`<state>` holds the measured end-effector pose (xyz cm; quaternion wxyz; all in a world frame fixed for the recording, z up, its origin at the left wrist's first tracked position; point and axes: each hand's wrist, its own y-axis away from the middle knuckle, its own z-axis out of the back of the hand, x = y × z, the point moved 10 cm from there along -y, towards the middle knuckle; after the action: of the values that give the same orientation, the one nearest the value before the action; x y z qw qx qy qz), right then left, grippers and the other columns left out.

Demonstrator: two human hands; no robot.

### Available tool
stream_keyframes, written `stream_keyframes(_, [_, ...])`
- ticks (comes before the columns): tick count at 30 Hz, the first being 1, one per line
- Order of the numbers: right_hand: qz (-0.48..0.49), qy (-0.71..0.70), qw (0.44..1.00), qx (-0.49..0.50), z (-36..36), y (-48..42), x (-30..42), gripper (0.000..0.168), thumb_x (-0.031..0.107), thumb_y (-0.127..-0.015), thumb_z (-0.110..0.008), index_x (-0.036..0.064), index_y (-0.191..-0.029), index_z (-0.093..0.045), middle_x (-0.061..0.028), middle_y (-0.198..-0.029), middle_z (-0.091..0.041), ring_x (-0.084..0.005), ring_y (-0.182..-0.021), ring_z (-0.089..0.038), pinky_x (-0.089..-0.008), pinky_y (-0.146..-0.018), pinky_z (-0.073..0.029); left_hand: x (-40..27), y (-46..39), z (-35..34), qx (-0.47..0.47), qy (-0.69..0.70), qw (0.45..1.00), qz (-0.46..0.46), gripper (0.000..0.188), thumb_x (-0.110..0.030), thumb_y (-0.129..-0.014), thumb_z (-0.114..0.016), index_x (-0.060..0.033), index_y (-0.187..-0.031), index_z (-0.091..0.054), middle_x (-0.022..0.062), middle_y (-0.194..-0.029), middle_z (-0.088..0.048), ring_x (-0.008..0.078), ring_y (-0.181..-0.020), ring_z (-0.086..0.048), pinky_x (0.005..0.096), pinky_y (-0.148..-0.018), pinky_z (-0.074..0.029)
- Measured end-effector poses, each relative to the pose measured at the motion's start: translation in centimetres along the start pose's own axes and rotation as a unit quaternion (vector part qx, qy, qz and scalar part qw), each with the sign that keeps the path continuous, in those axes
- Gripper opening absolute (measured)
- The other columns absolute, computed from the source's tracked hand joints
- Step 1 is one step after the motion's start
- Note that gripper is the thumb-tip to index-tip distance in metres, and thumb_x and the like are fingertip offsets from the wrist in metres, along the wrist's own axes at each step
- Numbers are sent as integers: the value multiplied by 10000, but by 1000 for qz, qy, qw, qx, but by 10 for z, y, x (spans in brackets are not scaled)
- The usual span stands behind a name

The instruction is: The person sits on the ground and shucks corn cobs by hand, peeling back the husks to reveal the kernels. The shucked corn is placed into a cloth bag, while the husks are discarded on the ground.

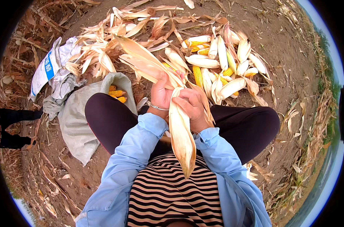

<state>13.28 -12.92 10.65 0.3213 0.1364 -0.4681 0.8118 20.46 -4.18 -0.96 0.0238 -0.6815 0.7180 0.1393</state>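
Observation:
Between my knees, both hands grip the dry corn husks (182, 122) of one ear. My left hand (161, 92) has its fingers around the base of the husk leaves (143, 58) that spread up and to the left. My right hand (191, 105) is closed on the husk beside it, with a long strip hanging down over my striped shirt. A bit of yellow kernels (168, 66) shows behind the spread leaves; whether it belongs to the held ear I cannot tell. The fingers hide most of what lies between the hands.
Beyond my right knee lies a pile of corn ears (217, 61), some partly husked. Left of my left knee, an open woven sack (78, 113) holds several bare corn cobs (117, 93). Loose husks (101, 45) and a printed white sack (47, 68) lie farther off. Another person's legs (15, 127) show at left.

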Motion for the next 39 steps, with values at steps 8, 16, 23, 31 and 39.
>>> stream_keyframes(8, [-9, 22, 997, 77, -2, -2, -7, 388, 112, -610, -687, 146, -989, -607, -71, -968, -517, -275, -918, -522, -380, -779, -427, 2, -5, 14, -1, -88, 996, 10, 360, -257, -886, -538, -36, -1163, -476, 158, -1053, -556, 313, -1028, -519, 441, -981, -388])
stream_keyframes(16, [-8, 27, 996, 83, 2, -7, -19, 306, 75, -638, -644, 125, -929, -568, -66, -978, -525, -282, -897, -531, -362, -774, -435, -1, -10, 10, 61, -116, 991, -13, 358, -232, -899, -527, -15, -1177, -469, 143, -1123, -551, 284, -1091, -511, 448, -984, -386])
stream_keyframes(23, [-44, -54, 995, 69, 2, 5, -39, 315, 21, -694, -627, 89, -990, -543, -88, -1017, -524, -270, -976, -509, -331, -829, -426, -7, -8, 13, -6, -92, 995, -31, 330, -125, -925, -477, 1, -1225, -426, 128, -1188, -536, 255, -1075, -545, 410, -940, -439])
stream_keyframes(31, [-391, -416, 819, 58, -14, 35, -103, 342, 85, -820, -630, 23, -1109, -458, -71, -1035, -534, -144, -905, -563, -267, -771, -462, -2, -8, 6, 6, -235, 972, 11, 306, -107, -930, -434, 30, -1203, -458, 136, -1133, -569, 245, -1007, -582, 362, -881, -478])
stream_keyframes(39, [-374, -346, 855, 94, -28, 24, -121, 517, 146, -737, -720, 10, -1175, -480, -59, -1031, -596, -125, -895, -588, -270, -782, -475, -3, -9, 7, 13, -472, 881, -10, 287, -119, -933, -426, 47, -1144, -530, 89, -1073, -597, 170, -948, -583, 283, -820, -466])
